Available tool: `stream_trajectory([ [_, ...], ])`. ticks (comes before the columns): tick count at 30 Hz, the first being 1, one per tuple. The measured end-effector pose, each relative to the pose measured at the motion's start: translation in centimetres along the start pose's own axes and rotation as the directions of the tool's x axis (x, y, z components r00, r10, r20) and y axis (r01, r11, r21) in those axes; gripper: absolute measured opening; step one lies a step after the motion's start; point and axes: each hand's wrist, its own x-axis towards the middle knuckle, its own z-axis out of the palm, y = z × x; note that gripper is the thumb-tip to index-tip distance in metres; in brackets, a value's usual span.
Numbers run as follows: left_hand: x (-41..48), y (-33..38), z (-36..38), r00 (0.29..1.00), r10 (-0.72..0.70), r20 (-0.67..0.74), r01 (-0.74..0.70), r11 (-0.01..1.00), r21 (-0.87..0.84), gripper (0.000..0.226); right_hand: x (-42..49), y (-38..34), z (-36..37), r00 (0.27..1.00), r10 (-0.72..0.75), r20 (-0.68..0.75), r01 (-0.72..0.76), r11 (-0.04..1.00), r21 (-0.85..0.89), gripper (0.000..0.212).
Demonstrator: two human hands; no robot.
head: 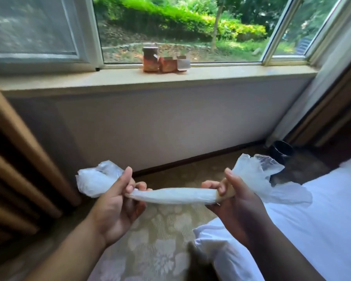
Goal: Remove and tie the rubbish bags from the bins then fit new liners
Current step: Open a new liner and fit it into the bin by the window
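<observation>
So the thin white plastic bag (170,196) is up in the air, near and middle, pulled sideways into a twisted rope between both hands, with a loose ruffle puffing out past each fist. The left hand (116,203) has its fingers curled round one end with the thumb on top, and the right hand (233,201) is clamped the same way on the other end. It looks empty to me, so I'd guess it's a fresh liner getting straightened out, not a full one being tied. If so, don't yank any harder. This film looks flimsy and would probably stretch or tear. Ease the twist out, find the open mouth in one of the ruffled ends, and shake it open before heading to the bin (281,153), which sits on the floor far right at the foot of the curtain (316,88). I can't tell which end is the mouth, or whether the bin has anything in it, since it's just a dark shape partly behind the right ruffle. The white bedding (312,220) near right runs off the frame, and the little cartons (166,62) on the sill (109,80) are too blurry to read.
</observation>
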Motion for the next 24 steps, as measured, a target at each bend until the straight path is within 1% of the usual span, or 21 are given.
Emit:
stream_trajectory([
  [2,3.5,0.6,0.8,0.999,-0.015,-0.043,0.017,0.999,0.049,0.043,2.5,-0.9,-0.3,0.999,0.019,-0.029,-0.019,1.0,0.015,0.04],
  [5,8.8,1.4,2.5,0.992,-0.014,-0.124,0.026,0.995,0.096,0.039,7.1,-2.2,-1.4,0.995,0.047,-0.09,-0.048,0.999,-0.008,0.038],
  [9,15.8,3.0,5.5,0.989,0.003,-0.15,0.019,0.989,0.146,0.039,14.2,-4.0,-3.1,0.989,0.087,-0.116,-0.091,0.995,-0.032,0.039],
  [11,18.8,4.2,7.6,0.992,0.004,-0.129,0.018,0.985,0.169,0.049,18.1,-5.7,-3.8,0.991,0.074,-0.112,-0.086,0.991,-0.101,0.041],
  [14,23.2,6.1,11.0,0.993,0.027,-0.117,-0.005,0.982,0.188,0.08,23.5,-9.2,-4.4,0.993,0.066,-0.097,-0.083,0.979,-0.186,0.045],
  [18,28.5,7.9,15.4,0.999,0.052,-0.015,-0.049,0.982,0.181,0.091,29.6,-14.3,-5.7,0.998,0.061,0.001,-0.06,0.977,-0.203,0.043],
  [19,29.9,8.1,16.4,0.999,0.045,0.022,-0.049,0.98,0.193,0.092,30.8,-15.4,-6.0,0.999,0.053,-0.007,-0.054,0.98,-0.193,0.038],
  [21,32.5,8.1,18.4,0.996,0.009,0.086,-0.025,0.981,0.19,0.086,32.6,-17.2,-6.7,0.998,0.036,-0.051,-0.042,0.989,-0.139,0.029],
  [24,36.7,7.9,22.3,0.99,-0.048,0.135,0.023,0.984,0.176,0.069,34.7,-19.7,-8.6,0.992,-0.006,-0.128,-0.003,0.998,-0.068,0.029],
])
